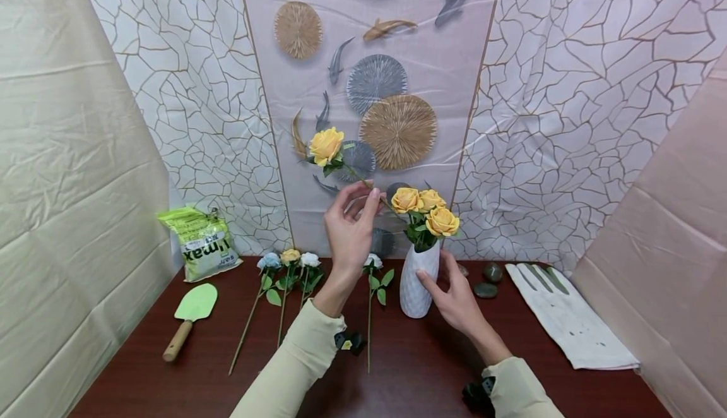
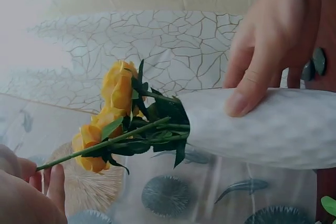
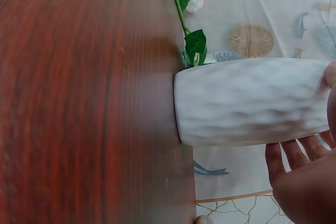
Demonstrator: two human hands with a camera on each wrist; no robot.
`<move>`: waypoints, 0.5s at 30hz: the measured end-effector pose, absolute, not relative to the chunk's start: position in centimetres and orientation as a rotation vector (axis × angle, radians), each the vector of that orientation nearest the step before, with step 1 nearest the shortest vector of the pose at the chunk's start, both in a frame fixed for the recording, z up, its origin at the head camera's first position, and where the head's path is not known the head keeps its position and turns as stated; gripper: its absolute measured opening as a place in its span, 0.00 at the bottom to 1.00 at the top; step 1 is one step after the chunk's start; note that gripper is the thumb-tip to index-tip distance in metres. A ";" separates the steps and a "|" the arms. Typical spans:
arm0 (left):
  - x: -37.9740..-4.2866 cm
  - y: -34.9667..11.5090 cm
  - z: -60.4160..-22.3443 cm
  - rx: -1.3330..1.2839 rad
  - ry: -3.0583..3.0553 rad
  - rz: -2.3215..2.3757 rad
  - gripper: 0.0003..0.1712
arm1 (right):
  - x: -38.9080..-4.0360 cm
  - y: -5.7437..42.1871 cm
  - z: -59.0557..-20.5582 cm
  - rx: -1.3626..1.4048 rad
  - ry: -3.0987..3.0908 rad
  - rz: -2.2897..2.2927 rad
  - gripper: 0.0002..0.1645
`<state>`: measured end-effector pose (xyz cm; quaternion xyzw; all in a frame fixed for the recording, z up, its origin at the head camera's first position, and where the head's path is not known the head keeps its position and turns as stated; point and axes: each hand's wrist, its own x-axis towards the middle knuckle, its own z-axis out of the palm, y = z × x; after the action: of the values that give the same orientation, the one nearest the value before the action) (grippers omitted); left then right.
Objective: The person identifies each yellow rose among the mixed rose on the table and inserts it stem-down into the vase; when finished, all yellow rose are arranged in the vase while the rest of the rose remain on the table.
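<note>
My left hand [image 1: 353,235] pinches the green stem of a yellow rose [image 1: 326,146], its bloom tilted up and to the left. In the left wrist view, the stem [image 2: 134,131] slants down among the leaves at the vase's mouth. A white textured vase [image 1: 417,282] stands slightly tilted on the table and holds several yellow roses [image 1: 431,209]. My right hand [image 1: 457,295] grips the vase's right side, with its thumb across the front. The right wrist view shows the base of the vase [image 3: 252,103] at the tabletop, the fingers around its upper part.
Left of the vase lie a white rose [image 1: 373,262] and several other roses, blue, yellow [image 1: 290,256] and white. Farther left are a green trowel [image 1: 195,302] and a green bag [image 1: 206,247]. Dark stones [image 1: 485,290] and white gloves [image 1: 573,323] lie on the right.
</note>
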<state>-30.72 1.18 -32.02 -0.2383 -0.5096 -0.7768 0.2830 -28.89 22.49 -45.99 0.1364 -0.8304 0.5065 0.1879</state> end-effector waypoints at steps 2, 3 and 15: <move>-30.8 1.4 -32.0 -0.645 -1.380 -2.064 0.12 | -28.9 22.5 -46.1 0.378 -2.341 1.420 0.39; -30.8 1.6 -32.1 -0.650 -1.396 -2.055 0.12 | -28.9 22.5 -46.1 0.377 -2.342 1.419 0.39; -30.7 2.8 -35.2 -0.631 -1.618 -1.827 0.10 | -29.0 22.6 -46.1 0.411 -2.321 1.426 0.38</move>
<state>-30.65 2.77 -35.24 -0.2382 -0.6112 -0.6902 0.3056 -29.04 22.58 -46.15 0.1464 -0.8267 0.5081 0.1922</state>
